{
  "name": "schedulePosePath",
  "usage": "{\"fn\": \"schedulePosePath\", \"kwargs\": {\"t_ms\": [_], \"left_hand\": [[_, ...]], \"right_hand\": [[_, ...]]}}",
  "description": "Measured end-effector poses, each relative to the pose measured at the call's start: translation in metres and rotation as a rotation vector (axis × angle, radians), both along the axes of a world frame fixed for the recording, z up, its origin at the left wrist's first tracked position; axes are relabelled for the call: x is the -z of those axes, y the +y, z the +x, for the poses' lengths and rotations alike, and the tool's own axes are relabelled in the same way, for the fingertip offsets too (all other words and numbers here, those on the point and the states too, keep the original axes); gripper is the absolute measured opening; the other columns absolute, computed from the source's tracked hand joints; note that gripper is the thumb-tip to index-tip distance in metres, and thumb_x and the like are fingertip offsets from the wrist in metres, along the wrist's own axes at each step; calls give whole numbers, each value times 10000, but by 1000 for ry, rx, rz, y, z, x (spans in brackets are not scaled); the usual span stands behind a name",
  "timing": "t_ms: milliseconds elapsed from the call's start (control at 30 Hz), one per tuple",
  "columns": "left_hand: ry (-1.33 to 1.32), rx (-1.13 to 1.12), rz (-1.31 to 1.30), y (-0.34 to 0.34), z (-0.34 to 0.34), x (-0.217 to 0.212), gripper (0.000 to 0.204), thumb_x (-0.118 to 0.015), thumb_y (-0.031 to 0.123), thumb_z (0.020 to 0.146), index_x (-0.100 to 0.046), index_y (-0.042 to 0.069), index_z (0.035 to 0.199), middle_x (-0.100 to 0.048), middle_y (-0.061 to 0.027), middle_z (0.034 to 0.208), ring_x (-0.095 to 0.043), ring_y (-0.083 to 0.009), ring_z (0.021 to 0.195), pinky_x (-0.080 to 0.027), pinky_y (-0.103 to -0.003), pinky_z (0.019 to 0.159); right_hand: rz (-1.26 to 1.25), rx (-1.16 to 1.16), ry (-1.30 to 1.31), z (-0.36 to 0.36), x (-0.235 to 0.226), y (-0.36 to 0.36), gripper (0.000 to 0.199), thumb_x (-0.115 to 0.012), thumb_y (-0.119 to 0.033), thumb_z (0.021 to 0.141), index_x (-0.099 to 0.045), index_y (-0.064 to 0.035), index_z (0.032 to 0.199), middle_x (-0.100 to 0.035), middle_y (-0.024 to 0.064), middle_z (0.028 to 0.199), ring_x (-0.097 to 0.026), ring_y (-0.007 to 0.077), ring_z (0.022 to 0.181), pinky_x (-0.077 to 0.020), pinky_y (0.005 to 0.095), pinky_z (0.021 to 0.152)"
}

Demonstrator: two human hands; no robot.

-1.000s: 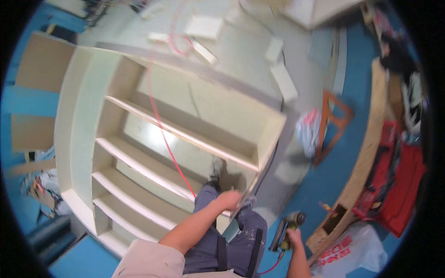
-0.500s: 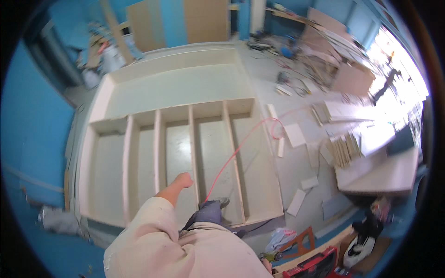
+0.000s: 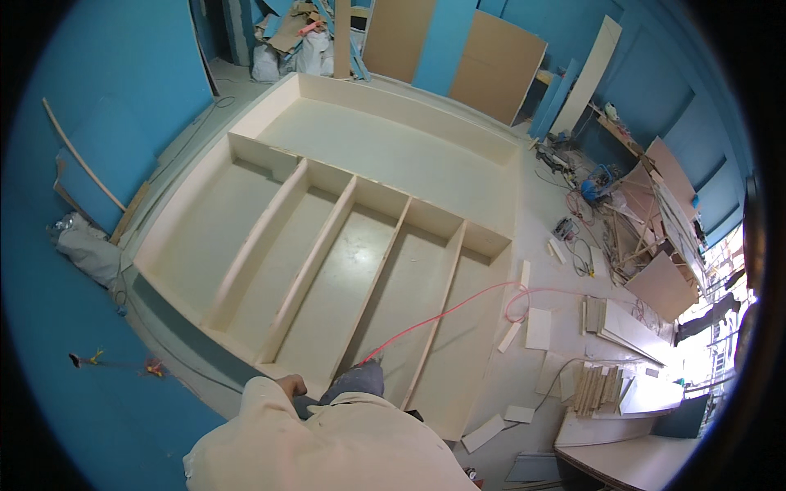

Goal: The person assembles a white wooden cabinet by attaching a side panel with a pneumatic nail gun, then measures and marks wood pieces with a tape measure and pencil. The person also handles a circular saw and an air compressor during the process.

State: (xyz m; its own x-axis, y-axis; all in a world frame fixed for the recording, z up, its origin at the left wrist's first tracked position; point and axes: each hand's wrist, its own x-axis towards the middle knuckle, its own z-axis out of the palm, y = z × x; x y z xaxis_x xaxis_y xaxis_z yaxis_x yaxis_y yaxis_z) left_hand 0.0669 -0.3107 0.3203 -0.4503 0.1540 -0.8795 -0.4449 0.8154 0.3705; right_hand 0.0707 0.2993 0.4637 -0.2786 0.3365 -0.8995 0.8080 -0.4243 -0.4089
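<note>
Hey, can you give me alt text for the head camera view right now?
A large cream shelf unit with parallel dividers lies on the floor, the person's left hand close to its near edge. A red hose runs across it toward the right, where loose boards lie scattered; blue walls surround the room.

Ahead of you, two brown panels (image 3: 498, 69) lean against a blue wall (image 3: 443, 47) — to their left, white sacks (image 3: 313, 54) stand by a heap of scraps (image 3: 288, 34). At your far left, a crumpled pale bag (image 3: 88, 255) lies near a wooden strip (image 3: 129, 214).
</note>
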Motion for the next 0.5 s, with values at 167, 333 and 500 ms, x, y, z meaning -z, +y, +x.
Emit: {"fn": "schedulePosePath", "kwargs": {"t_ms": [167,333,500], "left_hand": [[45,348,-224,54,-183,-59,268,-573,168,745,-720,37,927,-688,-198,969,-655,-353,941,-506,-432,802],[456,-126,63,132,-337,-140,241,-585,196,805,-690,2,902,-683,-152,767,-661,-275,707,-515,-382,675],[451,-244,327,197,-392,-137,278,-622,203,801,-676,21,1003,-693,-162,879,-671,-266,823,-518,-366,741]], "right_hand": [[36,174,-86,35,-10,45,185,-591,-172,844,-583,-51,983,-594,124,801,-599,284,676,-486,456,561],[9,323,1,26,-54,58,86,-562,-123,858,-559,-45,894,-558,112,715,-565,273,598,-474,423,535],[69,301,-73,-3,-58,65,109,-603,-102,834,-553,-21,886,-577,135,728,-572,273,562,-476,412,503]]}}
